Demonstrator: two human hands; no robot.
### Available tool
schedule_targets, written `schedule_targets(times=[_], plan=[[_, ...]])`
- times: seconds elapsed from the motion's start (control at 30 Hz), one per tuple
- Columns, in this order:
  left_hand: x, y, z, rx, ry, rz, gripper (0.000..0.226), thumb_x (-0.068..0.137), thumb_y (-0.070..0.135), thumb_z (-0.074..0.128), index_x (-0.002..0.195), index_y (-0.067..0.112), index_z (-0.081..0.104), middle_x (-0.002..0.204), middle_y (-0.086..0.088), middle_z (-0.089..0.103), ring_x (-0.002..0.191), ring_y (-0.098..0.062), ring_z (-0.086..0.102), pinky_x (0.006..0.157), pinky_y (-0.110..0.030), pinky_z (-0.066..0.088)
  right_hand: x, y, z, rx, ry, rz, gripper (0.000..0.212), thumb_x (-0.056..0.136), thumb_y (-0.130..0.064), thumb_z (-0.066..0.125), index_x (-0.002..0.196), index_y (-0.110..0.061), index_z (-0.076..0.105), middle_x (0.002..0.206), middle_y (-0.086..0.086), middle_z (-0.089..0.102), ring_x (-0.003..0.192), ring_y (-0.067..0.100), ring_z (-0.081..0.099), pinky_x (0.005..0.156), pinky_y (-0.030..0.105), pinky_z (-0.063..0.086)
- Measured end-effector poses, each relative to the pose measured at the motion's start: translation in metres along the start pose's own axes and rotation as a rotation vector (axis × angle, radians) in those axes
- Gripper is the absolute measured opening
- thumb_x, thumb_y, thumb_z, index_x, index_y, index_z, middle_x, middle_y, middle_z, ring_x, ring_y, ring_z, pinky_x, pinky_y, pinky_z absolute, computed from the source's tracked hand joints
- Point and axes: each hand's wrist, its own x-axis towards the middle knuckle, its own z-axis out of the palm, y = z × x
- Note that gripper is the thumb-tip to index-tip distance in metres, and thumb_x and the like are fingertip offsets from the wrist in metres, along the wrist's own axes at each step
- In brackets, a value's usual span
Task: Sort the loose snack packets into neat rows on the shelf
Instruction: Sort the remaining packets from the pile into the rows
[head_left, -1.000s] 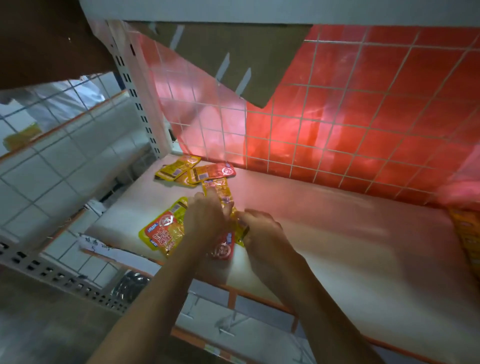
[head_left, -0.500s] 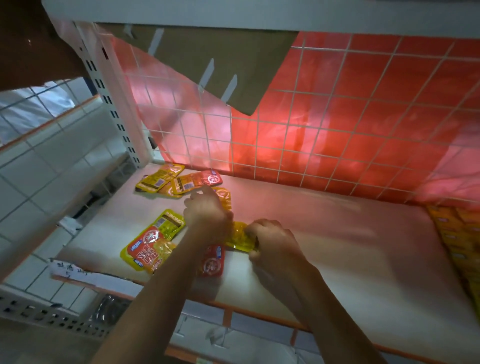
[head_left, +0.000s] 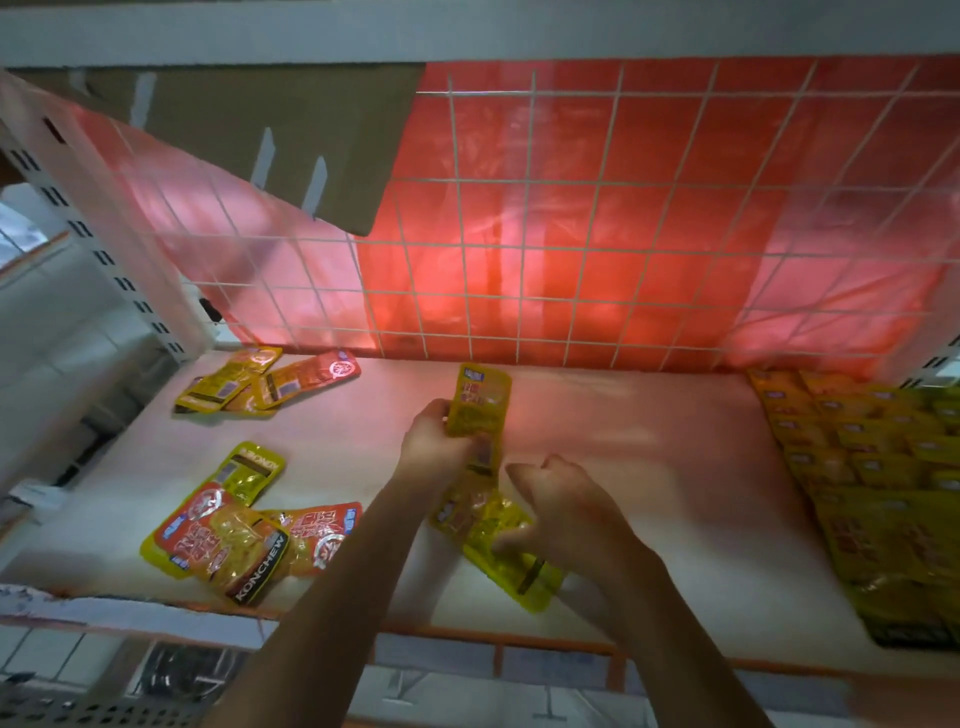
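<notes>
Rows of yellow foil snack packets (head_left: 872, 467) lie finished right of the hands, the left hand (head_left: 434, 441) grips one upright yellow packet (head_left: 480, 400), the right hand (head_left: 566, 514) clutches flat yellow packets (head_left: 488, 519) on the white shelf (head_left: 649, 457), and loose red-and-yellow packets (head_left: 223, 530) wait unsorted at the left.

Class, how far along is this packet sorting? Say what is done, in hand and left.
Done: overlapping rows of yellow foil packets fill the white shelf's right end. In hand: the left hand holds one yellow packet upright; the right hand grips flat-lying yellow packets. Left: a loose red-and-yellow pile at the front left and a small cluster at the back left.
</notes>
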Motion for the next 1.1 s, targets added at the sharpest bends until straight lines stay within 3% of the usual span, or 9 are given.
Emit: schedule_targets(times=[0.1,0.27,0.4,0.47,0.63,0.73,0.8,0.97,1.1], plan=[[-0.007,0.007,0.016,-0.168,-0.073,-0.007,0.034,0.055,0.016,0.064,0.089,0.016,0.06,0.086,-0.014,0.069,0.08,-0.033,0.067,0.077,-0.047,0.056,-0.002,0.006,-0.001,-0.017,-0.006,-0.032,0.056,0.071,-0.046,0.075,0.116,-0.019,0.055,0.111,0.006,0.05,0.111,0.025,0.043,0.084,0.029,0.037],[-0.017,0.02,0.031,-0.437,-0.202,0.002,0.025,0.071,-0.008,0.06,0.071,0.015,0.07,0.077,-0.017,0.064,0.069,-0.03,0.063,0.062,-0.034,0.052,-0.011,0.027,-0.018,0.182,0.008,0.008,0.042,0.071,-0.025,0.076,0.106,-0.021,0.055,0.104,-0.001,0.047,0.106,0.018,0.047,0.082,0.027,0.036],[-0.017,0.028,0.039,-0.52,-0.221,0.034,0.041,0.079,-0.005,0.059,0.114,0.016,0.055,0.099,-0.017,0.067,0.088,-0.032,0.066,0.081,-0.044,0.052,-0.017,0.053,-0.039,0.432,0.123,0.119,0.023,0.07,-0.021,0.073,0.073,-0.021,0.05,0.072,-0.006,0.056,0.067,0.012,0.054,0.059,0.026,0.042],[-0.018,0.034,0.043,-0.593,-0.293,0.012,0.033,0.092,-0.003,0.048,0.116,0.018,0.053,0.103,-0.017,0.067,0.093,-0.031,0.065,0.083,-0.042,0.049,-0.02,0.068,-0.05,0.519,0.196,0.176,0.028,0.074,-0.023,0.067,0.063,-0.018,0.043,0.058,-0.005,0.048,0.053,0.012,0.046,0.049,0.025,0.035],[-0.02,0.047,0.076,-0.654,-0.352,-0.096,0.03,0.086,0.027,0.059,0.116,0.024,0.055,0.089,-0.007,0.052,0.09,-0.026,0.062,0.095,-0.048,0.045,-0.028,0.089,-0.066,1.21,0.251,0.327,0.023,0.089,-0.018,0.058,0.075,-0.019,0.04,0.082,0.016,0.066,0.058,0.017,0.06,0.048,0.023,0.042],[-0.022,0.064,0.106,-0.534,-0.32,-0.056,0.021,0.091,0.042,0.054,0.107,0.031,0.062,0.078,-0.001,0.051,0.068,-0.015,0.053,0.067,-0.031,0.045,-0.029,0.11,-0.069,1.173,0.291,0.35,0.021,0.091,-0.02,0.061,0.081,-0.019,0.042,0.082,0.006,0.06,0.067,0.019,0.06,0.05,0.025,0.045],[-0.02,0.07,0.129,-0.376,-0.274,-0.008,0.02,0.09,0.039,0.054,0.108,0.036,0.061,0.084,0.003,0.062,0.072,-0.014,0.057,0.058,-0.024,0.044,-0.034,0.123,-0.073,1.086,0.394,0.34,0.025,0.086,-0.019,0.068,0.078,-0.018,0.045,0.077,0.006,0.055,0.07,0.021,0.056,0.056,0.03,0.044],[-0.011,0.07,0.181,0.005,-0.222,0.188,0.03,0.087,0.023,0.056,0.115,0.022,0.065,0.104,-0.003,0.069,0.093,-0.023,0.066,0.086,-0.041,0.055,-0.054,0.156,-0.097,0.919,0.606,0.403,0.029,0.079,-0.032,0.075,0.07,-0.017,0.051,0.064,0.002,0.056,0.049,0.008,0.048,0.047,0.019,0.038],[-0.008,0.078,0.215,0.245,-0.195,0.32,0.029,0.088,0.015,0.06,0.117,0.018,0.067,0.111,-0.003,0.069,0.097,-0.019,0.064,0.084,-0.026,0.046,-0.059,0.187,-0.112,0.903,0.667,0.445,0.017,0.083,-0.028,0.071,0.074,-0.019,0.06,0.069,-0.001,0.062,0.059,0.011,0.059,0.058,0.027,0.05]])
